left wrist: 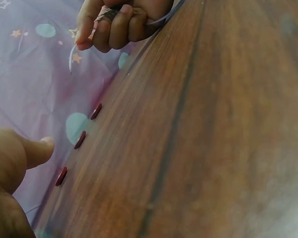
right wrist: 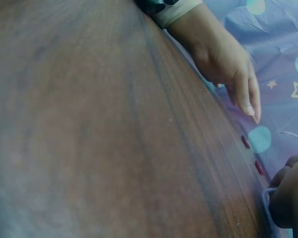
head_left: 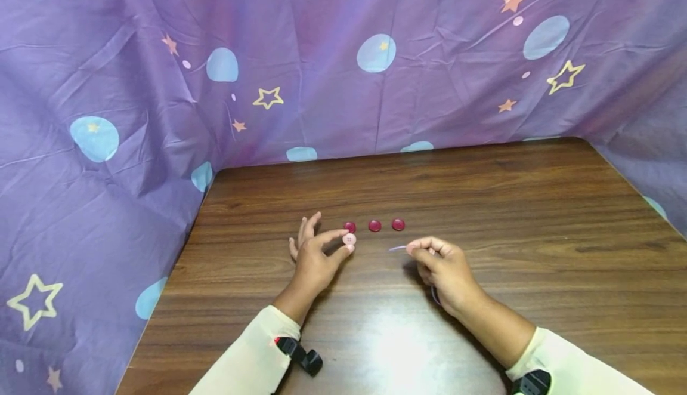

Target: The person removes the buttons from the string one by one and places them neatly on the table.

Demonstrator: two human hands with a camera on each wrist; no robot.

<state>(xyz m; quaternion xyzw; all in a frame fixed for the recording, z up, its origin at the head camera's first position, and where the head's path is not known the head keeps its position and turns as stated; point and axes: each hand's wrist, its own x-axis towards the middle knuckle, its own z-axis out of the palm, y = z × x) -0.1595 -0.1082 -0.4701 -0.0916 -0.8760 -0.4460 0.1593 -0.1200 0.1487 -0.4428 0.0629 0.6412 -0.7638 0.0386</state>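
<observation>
My left hand point(head_left: 315, 261) pinches a pale pink button point(head_left: 349, 239) between thumb and index finger, its other fingers spread out. The button's small holes face up toward the head camera. To the right, my right hand point(head_left: 444, 269) pinches a thin purple cord point(head_left: 397, 248) near its end, and a short tip sticks out toward the left hand. More of the cord point(right wrist: 266, 210) loops below the right hand in the right wrist view. Just beyond the hands lie three dark red buttons in a row: a left one point(head_left: 350, 227), a middle one point(head_left: 375, 225) and a right one point(head_left: 398, 224).
The brown wood-grain table point(head_left: 537, 204) extends to both sides and behind the buttons. A purple curtain point(head_left: 322, 55) with stars and blue spots hangs along its back and sides. Black straps point(head_left: 297, 353) circle both sleeved wrists.
</observation>
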